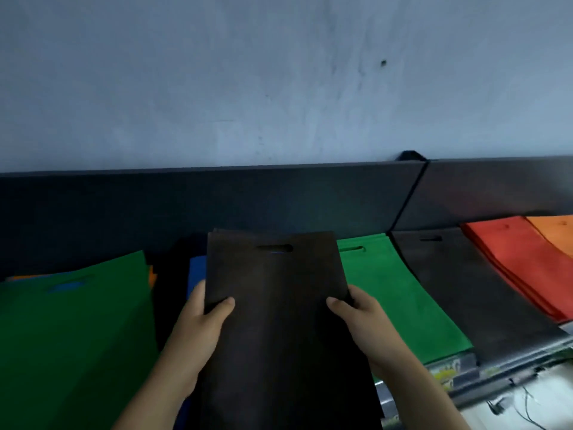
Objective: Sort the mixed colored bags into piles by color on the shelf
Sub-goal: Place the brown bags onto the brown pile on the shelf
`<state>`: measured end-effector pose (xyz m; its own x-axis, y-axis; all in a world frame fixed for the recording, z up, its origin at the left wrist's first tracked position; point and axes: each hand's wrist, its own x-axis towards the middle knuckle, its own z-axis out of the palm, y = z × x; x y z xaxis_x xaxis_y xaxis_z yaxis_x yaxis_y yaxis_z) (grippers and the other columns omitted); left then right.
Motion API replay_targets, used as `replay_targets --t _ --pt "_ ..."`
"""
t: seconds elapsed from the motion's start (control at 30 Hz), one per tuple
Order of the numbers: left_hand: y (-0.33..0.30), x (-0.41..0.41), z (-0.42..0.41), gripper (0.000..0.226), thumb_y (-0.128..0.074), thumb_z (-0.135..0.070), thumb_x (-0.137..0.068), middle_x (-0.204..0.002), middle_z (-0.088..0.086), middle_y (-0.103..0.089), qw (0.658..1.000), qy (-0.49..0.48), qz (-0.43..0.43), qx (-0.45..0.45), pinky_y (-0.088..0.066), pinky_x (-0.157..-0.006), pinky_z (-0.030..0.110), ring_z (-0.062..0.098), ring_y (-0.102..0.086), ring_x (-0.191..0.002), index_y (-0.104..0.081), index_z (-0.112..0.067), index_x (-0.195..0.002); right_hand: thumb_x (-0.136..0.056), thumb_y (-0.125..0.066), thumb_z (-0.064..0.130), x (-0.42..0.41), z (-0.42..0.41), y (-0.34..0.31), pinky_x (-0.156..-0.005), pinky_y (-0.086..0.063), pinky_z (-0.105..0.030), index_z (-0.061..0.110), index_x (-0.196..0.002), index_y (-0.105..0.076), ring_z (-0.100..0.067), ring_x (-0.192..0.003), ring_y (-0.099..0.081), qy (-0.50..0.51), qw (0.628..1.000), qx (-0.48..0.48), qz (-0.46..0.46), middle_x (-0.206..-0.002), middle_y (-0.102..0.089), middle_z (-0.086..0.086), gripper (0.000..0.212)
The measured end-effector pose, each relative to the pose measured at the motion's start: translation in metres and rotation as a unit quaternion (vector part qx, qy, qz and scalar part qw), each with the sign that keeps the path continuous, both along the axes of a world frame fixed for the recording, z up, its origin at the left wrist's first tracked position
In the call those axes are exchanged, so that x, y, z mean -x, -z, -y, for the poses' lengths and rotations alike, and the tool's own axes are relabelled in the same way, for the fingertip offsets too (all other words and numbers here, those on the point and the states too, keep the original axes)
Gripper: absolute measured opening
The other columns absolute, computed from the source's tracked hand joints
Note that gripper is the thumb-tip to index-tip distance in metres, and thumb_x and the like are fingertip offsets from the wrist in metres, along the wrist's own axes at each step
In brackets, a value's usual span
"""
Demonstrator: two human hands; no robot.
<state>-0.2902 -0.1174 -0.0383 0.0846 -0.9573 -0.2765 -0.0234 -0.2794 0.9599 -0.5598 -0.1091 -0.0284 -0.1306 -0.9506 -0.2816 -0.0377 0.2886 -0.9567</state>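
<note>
I hold a dark brown bag (279, 290) with a cut-out handle flat in front of me, above the shelf. My left hand (201, 318) grips its left edge and my right hand (359, 321) grips its right edge, thumbs on top. Under and left of it lies a mixed heap with a green bag (77, 330) on top, and blue (197, 271) and orange (152, 276) bags peeking out. To the right lie sorted piles: green (400, 299), dark brown (474, 287), red (521, 259) and orange (555, 234).
A dark back panel (217, 203) runs along the shelf below a grey wall (248, 88). The shelf's front edge (502, 377) shows at lower right, with cables (524, 405) on a pale surface below it.
</note>
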Motion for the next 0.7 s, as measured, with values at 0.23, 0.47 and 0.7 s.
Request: replay_targets --t 0.23,0.47,0.7 --pt "-0.001 0.165 0.023 0.034 -0.061 -0.026 -0.101 -0.118 -0.003 -0.065 0.998 -0.053 0.001 -0.016 -0.057 -0.082 0.041 0.021 -0.067 -0.102 -0.049 -0.035 -0.132 -0.102 -0.066 0.013 0.160 0.040 0.004 -0.086 -0.061 -0.034 0.024 -0.115 -0.071 -0.012 -0.098 -0.078 -0.017 0.994 0.046 -0.095 -0.108 -0.081 0.004 0.018" --pt "-0.003 0.343 0.053 0.028 -0.058 -0.024 -0.101 -0.112 -0.013 -0.069 0.998 0.028 0.014 -0.053 -0.055 -0.084 0.030 0.009 -0.068 -0.098 -0.060 -0.032 -0.128 -0.093 -0.058 -0.004 0.352 0.072 -0.005 -0.077 -0.057 -0.031 0.020 -0.105 -0.078 -0.009 -0.086 -0.078 0.011 0.972 0.040 -0.233 -0.092 -0.083 0.010 0.033" --pt "-0.003 0.446 0.074 0.078 -0.059 -0.036 -0.099 -0.165 0.004 -0.031 0.989 0.103 0.070 -0.077 -0.034 -0.117 0.037 0.021 -0.039 -0.145 -0.016 -0.023 -0.164 -0.088 -0.064 0.001 0.452 0.101 0.021 -0.088 -0.054 -0.039 0.010 -0.124 -0.073 -0.038 -0.108 -0.072 0.034 0.927 0.012 -0.372 -0.111 -0.078 -0.017 0.038"
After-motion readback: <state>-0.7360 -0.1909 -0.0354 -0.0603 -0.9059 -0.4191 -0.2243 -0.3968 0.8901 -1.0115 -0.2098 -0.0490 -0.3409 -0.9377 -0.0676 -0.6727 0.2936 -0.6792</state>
